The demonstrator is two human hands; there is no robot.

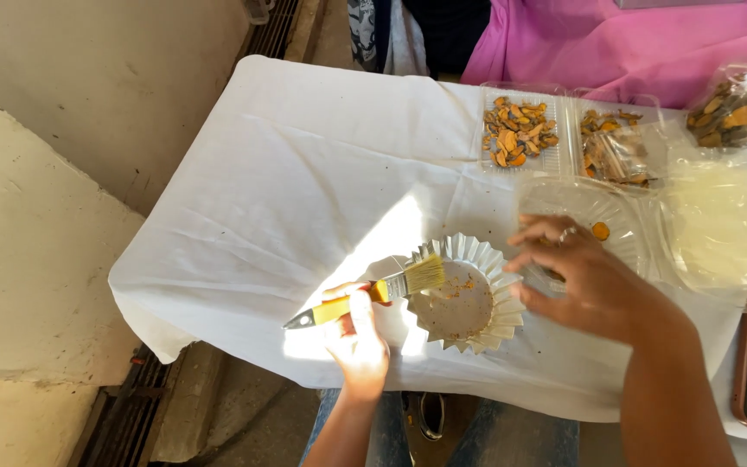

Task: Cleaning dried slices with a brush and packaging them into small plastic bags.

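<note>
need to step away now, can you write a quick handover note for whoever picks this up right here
Left hand: holds a yellow-handled brush, bristles at the rim of the fluted dish.
Right hand: empty, fingers spread, hovering beside the dish and over a clear tray that holds one orange piece.
Things: the dish lies on the white cloth with orange crumbs and dust inside. Behind it, two clear trays of dried orange slices and a bag of more slices.
Done: the dish is emptied of slices.
Left: crumbs remain in the dish; brushing looks unfinished.
</note>
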